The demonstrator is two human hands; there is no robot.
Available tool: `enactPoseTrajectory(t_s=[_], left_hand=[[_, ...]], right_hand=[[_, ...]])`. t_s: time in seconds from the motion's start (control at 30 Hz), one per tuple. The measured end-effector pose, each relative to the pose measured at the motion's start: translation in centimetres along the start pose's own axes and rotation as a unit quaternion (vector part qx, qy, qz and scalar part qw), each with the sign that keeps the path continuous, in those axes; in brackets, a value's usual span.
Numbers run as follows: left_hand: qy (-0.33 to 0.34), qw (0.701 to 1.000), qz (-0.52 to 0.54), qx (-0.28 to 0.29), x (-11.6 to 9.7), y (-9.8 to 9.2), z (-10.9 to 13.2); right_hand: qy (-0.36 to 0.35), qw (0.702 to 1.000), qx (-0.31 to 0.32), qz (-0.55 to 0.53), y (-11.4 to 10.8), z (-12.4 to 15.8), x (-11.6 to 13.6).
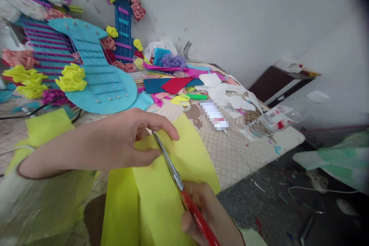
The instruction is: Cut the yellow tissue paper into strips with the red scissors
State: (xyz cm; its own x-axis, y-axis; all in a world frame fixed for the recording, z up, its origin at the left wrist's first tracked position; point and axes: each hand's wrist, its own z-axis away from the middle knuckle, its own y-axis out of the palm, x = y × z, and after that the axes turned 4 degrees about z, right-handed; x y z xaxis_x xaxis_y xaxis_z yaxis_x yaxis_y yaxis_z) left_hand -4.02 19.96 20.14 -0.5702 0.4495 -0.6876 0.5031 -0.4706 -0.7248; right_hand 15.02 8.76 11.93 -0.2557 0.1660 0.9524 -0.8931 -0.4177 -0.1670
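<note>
My right hand [201, 207] grips a pair of scissors [173, 171] by the red handles. Their blades lie almost closed along a cut line in a yellow sheet [196, 150]; whether it is paper or felt I cannot tell. At the far edge, my left hand [138, 134] holds the sheet, thumb on the left part and index finger on the right part. The blade tips reach in between that thumb and finger. More yellow pieces [119, 203] lie under and left of the sheet, partly covered by my left forearm.
Behind stand a light-blue board shaped like an instrument [100, 73] with strings, and a dark-blue strung board [123, 27] with yellow and pink flowers. Coloured scraps [178, 84], a green marker [198, 97], a phone [215, 115] and a plastic bottle [271, 121] lie on the table.
</note>
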Motion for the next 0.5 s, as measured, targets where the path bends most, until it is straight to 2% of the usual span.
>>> enactPoseTrajectory(t_s=[0.1, 0.17, 0.27, 0.33, 0.43, 0.5], left_hand=[[-0.016, 0.999, 0.007, 0.042, 0.3, -0.1, 0.0], [-0.021, 0.999, 0.015, 0.040, 0.5, -0.2, 0.0], [-0.022, 0.999, 0.018, 0.029, 1.0, -0.5, -0.1], [-0.013, 1.000, 0.020, 0.004, 1.5, -0.8, -0.4], [-0.002, 0.997, 0.026, -0.074, 2.7, -1.3, -1.2], [-0.003, 0.992, 0.036, -0.125, 3.8, -1.4, -2.0]], right_hand=[[0.038, 0.999, 0.010, -0.023, 0.0, -0.3, 0.2], [0.044, 0.999, 0.004, -0.007, 0.0, -0.3, 0.1], [0.017, 0.999, 0.002, 0.035, -0.3, -0.1, -0.3], [-0.011, 0.998, -0.001, 0.054, -0.8, 0.1, -0.7], [-0.044, 0.995, -0.069, 0.053, -1.8, 0.7, -2.0], [-0.014, 0.994, -0.112, -0.008, -2.6, 1.1, -3.2]])
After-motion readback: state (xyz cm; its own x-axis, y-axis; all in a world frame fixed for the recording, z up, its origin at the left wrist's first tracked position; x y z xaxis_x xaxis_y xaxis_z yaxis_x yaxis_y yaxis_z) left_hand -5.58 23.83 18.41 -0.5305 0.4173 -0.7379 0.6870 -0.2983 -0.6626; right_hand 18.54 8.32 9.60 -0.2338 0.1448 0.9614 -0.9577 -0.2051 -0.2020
